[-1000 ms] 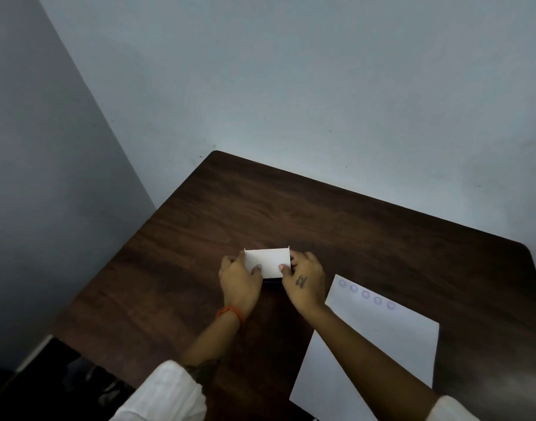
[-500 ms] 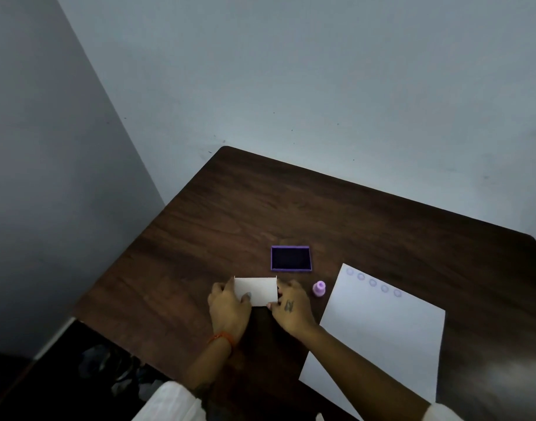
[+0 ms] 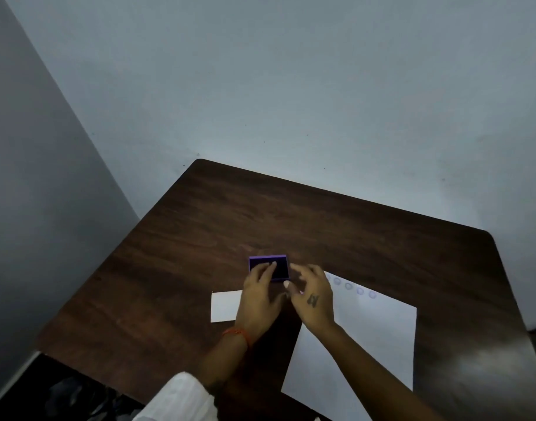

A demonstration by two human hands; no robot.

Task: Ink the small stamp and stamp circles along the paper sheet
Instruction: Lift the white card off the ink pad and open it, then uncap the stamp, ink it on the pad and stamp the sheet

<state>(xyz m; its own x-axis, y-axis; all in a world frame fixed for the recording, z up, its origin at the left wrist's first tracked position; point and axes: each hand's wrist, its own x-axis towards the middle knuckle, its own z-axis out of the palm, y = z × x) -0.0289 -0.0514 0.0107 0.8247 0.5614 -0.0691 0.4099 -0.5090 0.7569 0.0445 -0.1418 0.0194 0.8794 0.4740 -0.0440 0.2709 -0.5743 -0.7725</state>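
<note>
A purple ink pad (image 3: 275, 265) lies uncovered on the dark wooden table (image 3: 382, 238). My left hand (image 3: 259, 302) reaches over it, with spread fingertips resting on its left part. My right hand (image 3: 313, 296) hovers, blurred, at the pad's right edge with its fingers curled loosely. It hides the small stamp, and only a pink sliver (image 3: 301, 292) shows under the thumb. The white paper sheet (image 3: 367, 344) lies to the right, with a row of several stamped circles (image 3: 348, 286) along its top edge.
The pad's white lid (image 3: 225, 305) lies flat on the table to the left of my left wrist. Grey walls close in behind and to the left of the table. The table's near left edge drops to a dark floor.
Both hands lifted the white lid off the ink pad, brought it toward me and laid it on the table. They have let it go and moved back up to the pad.
</note>
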